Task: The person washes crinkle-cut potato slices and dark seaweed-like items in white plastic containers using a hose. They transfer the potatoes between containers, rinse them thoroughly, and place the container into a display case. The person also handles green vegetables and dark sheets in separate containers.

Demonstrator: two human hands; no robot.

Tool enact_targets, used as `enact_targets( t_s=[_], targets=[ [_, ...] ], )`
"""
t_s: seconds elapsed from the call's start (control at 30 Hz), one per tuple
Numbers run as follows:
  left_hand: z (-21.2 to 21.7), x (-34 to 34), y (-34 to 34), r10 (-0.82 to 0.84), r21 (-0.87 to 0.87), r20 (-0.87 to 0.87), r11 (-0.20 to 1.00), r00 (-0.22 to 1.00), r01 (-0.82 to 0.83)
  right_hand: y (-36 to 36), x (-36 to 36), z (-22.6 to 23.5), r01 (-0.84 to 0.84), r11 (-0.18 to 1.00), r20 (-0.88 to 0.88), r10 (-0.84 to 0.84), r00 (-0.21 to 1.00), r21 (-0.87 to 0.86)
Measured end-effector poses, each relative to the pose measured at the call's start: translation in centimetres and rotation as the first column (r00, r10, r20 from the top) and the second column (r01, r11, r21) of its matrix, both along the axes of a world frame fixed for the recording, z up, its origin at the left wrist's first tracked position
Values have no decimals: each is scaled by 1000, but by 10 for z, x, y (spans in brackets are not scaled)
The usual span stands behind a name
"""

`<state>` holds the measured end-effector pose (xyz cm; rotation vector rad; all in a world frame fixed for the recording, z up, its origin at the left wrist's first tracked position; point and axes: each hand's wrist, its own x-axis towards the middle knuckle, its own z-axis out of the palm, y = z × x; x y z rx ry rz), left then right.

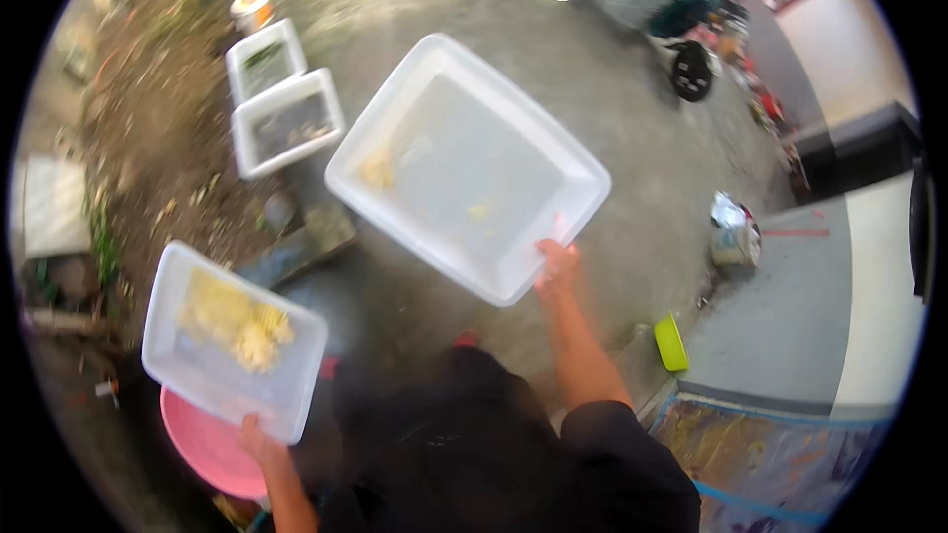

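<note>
My right hand [558, 266] grips the near right corner of a large translucent white plastic tray [459, 143], held out in front of me. A small yellowish clump [377, 170] sticks in its left corner, with a few smears on the bottom. Lower and to the left, my left hand [259, 442] is closed on the near edge of a smaller translucent plastic tray [296, 410]. Pale yellow, crumbly-looking pieces [259, 336] lie inside that one; their exact kind is blurred. Both thumbs show at the rims, while the other fingers are mostly hidden.
A pink basin [212, 449] stands partly under the left tray. Two white bins [286, 123] and a white-and-orange bucket [253, 6] sit beside bare soil [163, 128]. On the right are a lime-green basin [671, 342], a sack-like container [736, 242] and a grey wall [790, 306].
</note>
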<state>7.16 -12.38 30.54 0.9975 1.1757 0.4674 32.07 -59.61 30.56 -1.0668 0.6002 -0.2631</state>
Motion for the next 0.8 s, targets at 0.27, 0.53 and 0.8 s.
enact_targets(
  t_s=[0.27,0.53,0.8],
  targets=[
    [-23,95,-154,-369,61,-28,927,929,371,-228,-51,14,392,913,-125,-404,906,-113],
    [13,243,-364,-645,102,-15,759,764,643,-436,-119,46,818,528,-53,-845,531,-229],
    [0,381,-570,-820,96,-119,552,560,828,-622,-161,93,873,191,77,-965,251,-448]
  ],
)
